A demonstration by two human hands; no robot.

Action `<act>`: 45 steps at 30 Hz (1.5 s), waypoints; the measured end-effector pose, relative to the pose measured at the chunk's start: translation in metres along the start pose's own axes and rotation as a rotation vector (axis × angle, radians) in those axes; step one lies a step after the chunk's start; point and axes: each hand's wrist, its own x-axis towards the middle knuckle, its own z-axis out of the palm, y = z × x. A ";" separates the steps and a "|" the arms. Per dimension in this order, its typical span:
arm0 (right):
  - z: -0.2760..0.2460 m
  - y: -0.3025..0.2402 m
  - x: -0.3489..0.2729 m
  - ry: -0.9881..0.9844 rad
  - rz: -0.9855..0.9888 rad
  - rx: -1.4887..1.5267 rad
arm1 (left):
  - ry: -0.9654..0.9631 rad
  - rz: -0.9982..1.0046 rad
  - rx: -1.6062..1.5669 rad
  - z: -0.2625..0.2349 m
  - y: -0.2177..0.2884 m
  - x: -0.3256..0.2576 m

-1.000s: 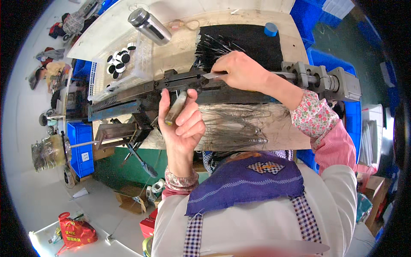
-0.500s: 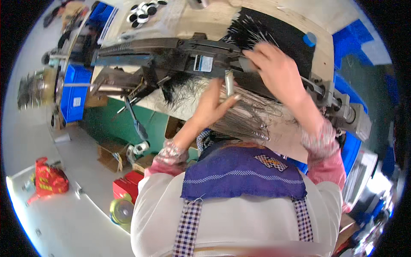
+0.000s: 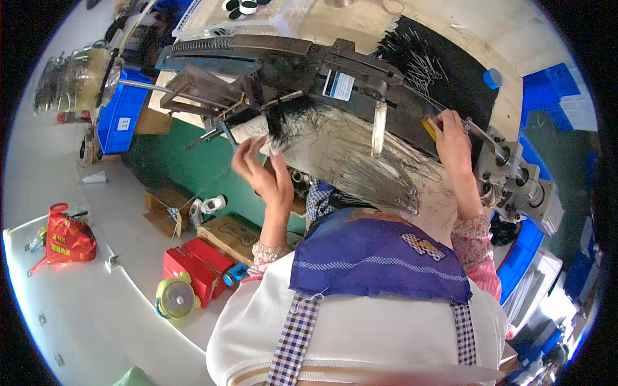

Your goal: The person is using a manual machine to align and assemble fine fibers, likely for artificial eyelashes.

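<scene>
The left hand (image 3: 265,180) was low beside the machine (image 3: 283,72), at the lever (image 3: 228,134). Its fingers were bent, with the thumb set apart from them, and covered the lever's end; whether they gripped it could not be told. The right hand (image 3: 454,148) was farther along the machine, near the steel rod (image 3: 499,153). Its fingers were curled downward against a yellow piece (image 3: 429,129); whether they grasped it or only touched it was unclear.

Between the hands, a pale tube (image 3: 378,128) jutted from the machine toward the person, well apart from both hands. Thin wires (image 3: 380,180) lay fanned on the worktop (image 3: 360,24) near the tube's lower end, and a dark tuft of bristles (image 3: 290,122) lay to their left.

Beyond the machine, more wires were scattered on a black mat (image 3: 447,77), with a blue cap (image 3: 492,78) at its right edge. A white basket (image 3: 277,27) at the far left held black-and-white rolls (image 3: 248,7).
</scene>
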 end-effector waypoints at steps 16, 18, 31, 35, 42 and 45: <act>-0.004 -0.006 -0.006 -0.177 0.163 0.063 | -0.437 -0.594 -1.047 0.052 0.080 0.037; 0.001 -0.001 -0.006 -0.129 0.117 0.020 | -0.984 -0.462 -1.135 0.054 0.141 0.058; -0.133 -0.033 -0.041 -0.126 -0.294 0.093 | -0.959 -1.012 -1.224 0.115 0.162 0.026; -0.119 -0.040 0.052 0.211 -0.407 0.120 | -0.945 -0.913 -1.308 0.115 0.158 0.033; -0.107 -0.047 0.083 -0.495 -0.084 0.494 | -0.958 -1.030 -1.327 0.116 0.164 0.046; -0.115 -0.048 0.077 -0.435 -0.343 0.452 | -0.886 -0.953 -1.191 0.109 0.163 0.041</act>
